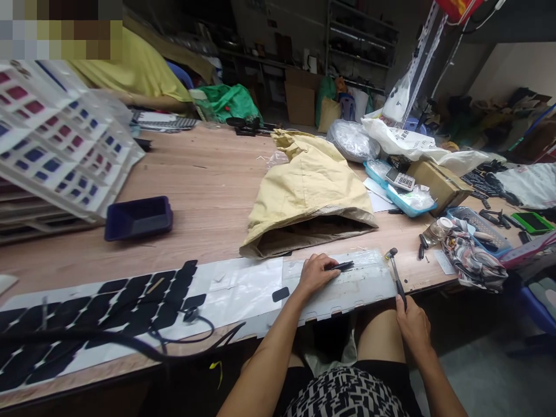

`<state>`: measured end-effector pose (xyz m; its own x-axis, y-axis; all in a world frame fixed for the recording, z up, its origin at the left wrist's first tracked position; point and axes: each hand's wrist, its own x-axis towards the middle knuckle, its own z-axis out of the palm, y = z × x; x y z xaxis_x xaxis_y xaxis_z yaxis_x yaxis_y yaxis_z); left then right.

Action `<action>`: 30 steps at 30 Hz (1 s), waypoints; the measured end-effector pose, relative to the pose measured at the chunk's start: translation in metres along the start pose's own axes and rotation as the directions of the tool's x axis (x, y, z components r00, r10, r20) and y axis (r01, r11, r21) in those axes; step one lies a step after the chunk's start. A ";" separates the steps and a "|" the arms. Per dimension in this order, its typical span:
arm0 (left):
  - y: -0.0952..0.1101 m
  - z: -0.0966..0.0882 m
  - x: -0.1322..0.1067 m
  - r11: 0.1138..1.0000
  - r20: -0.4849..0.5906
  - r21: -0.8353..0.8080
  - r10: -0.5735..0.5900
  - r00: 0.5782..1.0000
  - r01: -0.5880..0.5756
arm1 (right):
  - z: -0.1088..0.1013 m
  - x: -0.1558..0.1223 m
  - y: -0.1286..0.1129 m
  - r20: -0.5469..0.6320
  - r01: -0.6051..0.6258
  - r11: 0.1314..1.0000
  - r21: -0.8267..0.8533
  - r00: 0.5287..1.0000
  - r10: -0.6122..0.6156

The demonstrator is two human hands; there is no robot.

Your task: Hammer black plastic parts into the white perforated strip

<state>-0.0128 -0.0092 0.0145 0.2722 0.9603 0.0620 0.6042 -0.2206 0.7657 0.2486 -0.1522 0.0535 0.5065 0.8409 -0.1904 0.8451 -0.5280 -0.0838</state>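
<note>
My right hand [413,324] grips the dark handle of a small hammer [396,278], its head pointing up and away at the table edge. My left hand [318,273] is closed on a thin black piece [344,266], holding it over a grey plastic-covered board [356,288]. What kind of part the piece is, I cannot make out. A single black rounded pad [280,294] lies left of that hand. Further left, rows of black pads [143,304] lie on a white sheet [243,284].
A yellow sack [317,179] lies with its mouth facing me. To the left are a dark blue tray [139,218] and white crates [87,139]. Blue baskets [412,200], a calculator [400,178] and a carton [438,179] stand right. A co-worker in yellow [143,63] sits across.
</note>
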 end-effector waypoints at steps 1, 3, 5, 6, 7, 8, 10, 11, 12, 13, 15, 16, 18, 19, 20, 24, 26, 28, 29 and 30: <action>0.000 -0.003 -0.004 0.999 0.018 -0.025 0.021 1.000 -0.020 | 0.001 0.001 0.001 0.004 -0.013 1.000 -0.005 1.000 0.013; 0.001 -0.010 -0.016 0.991 0.067 -0.106 0.093 0.993 -0.086 | 0.004 0.002 0.002 0.007 -0.022 1.000 -0.003 1.000 0.022; 0.003 -0.016 -0.037 0.968 0.129 -0.183 0.200 0.971 -0.175 | 0.007 0.001 0.001 0.010 -0.017 1.000 0.012 1.000 0.017; 0.005 -0.017 -0.049 0.956 0.161 -0.200 0.248 0.955 -0.215 | 0.008 0.001 0.001 0.009 -0.014 1.000 0.019 1.000 0.014; 0.006 -0.018 -0.062 0.949 0.191 -0.200 0.283 0.940 -0.245 | 0.009 0.001 0.001 0.007 -0.015 1.000 0.024 1.000 0.015; 0.007 -0.017 -0.074 0.947 0.213 -0.180 0.301 0.930 -0.265 | 0.009 0.001 0.000 0.005 -0.018 1.000 0.025 1.000 0.018; 0.009 -0.010 -0.098 0.953 0.220 -0.098 0.301 0.928 -0.286 | 0.010 0.001 0.000 0.003 -0.027 0.999 0.027 1.000 0.026; 0.010 -0.005 -0.107 0.955 0.200 -0.048 0.298 0.933 -0.294 | 0.009 0.001 0.000 0.006 -0.029 0.999 0.027 1.000 0.029; 0.011 0.000 -0.114 0.953 0.170 -0.001 0.300 0.939 -0.304 | 0.009 0.001 0.000 0.009 -0.029 0.999 0.026 1.000 0.029; 0.012 0.005 -0.118 0.948 0.140 0.035 0.309 0.941 -0.317 | 0.009 0.001 0.000 0.013 -0.028 0.999 0.023 1.000 0.028; 0.013 0.012 -0.116 0.941 0.080 0.058 0.327 0.942 -0.332 | 0.008 0.002 0.000 0.020 -0.026 1.000 0.016 0.999 0.025; 0.013 0.013 -0.110 0.944 0.043 0.050 0.326 0.945 -0.328 | 0.008 0.002 0.000 0.022 -0.024 1.000 0.013 0.999 0.024; 0.011 0.007 -0.085 0.961 -0.072 0.019 0.277 0.958 -0.277 | 0.008 0.003 0.000 0.023 -0.020 1.000 0.011 1.000 0.020; 0.008 0.002 -0.068 0.974 -0.151 0.003 0.224 0.963 -0.226 | 0.008 0.003 0.000 0.023 -0.019 1.000 0.012 1.000 0.019; 0.003 -0.006 -0.049 0.988 -0.245 -0.011 0.145 0.959 -0.152 | 0.009 0.003 0.000 0.024 -0.020 1.000 0.014 1.000 0.019; -0.024 -0.044 0.029 0.941 -0.555 -0.047 -0.303 0.775 0.335 | 0.010 0.004 0.002 0.012 -0.008 0.999 0.048 1.000 0.007; -0.039 -0.057 0.057 0.828 -0.585 -0.087 -0.492 0.645 0.554 | 0.011 0.003 0.003 0.004 0.007 0.997 0.071 1.000 -0.007; -0.050 -0.061 0.073 0.762 -0.599 -0.092 -0.557 0.575 0.641 | 0.012 0.003 0.003 0.000 0.011 0.996 0.089 1.000 -0.011; -0.054 -0.062 0.078 0.751 -0.611 -0.085 -0.559 0.561 0.655 | 0.012 0.003 0.003 -0.004 0.010 0.995 0.098 1.000 -0.010; -0.057 -0.062 0.082 0.748 -0.625 -0.074 -0.550 0.554 0.659 | 0.013 0.003 0.003 -0.006 0.007 0.994 0.107 1.000 -0.006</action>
<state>-0.0714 0.0925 0.0152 -0.6494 0.7604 0.0132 0.5762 0.4807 0.6610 0.2504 -0.1532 0.0403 0.5024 0.8448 -0.1845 0.8252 -0.5321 -0.1894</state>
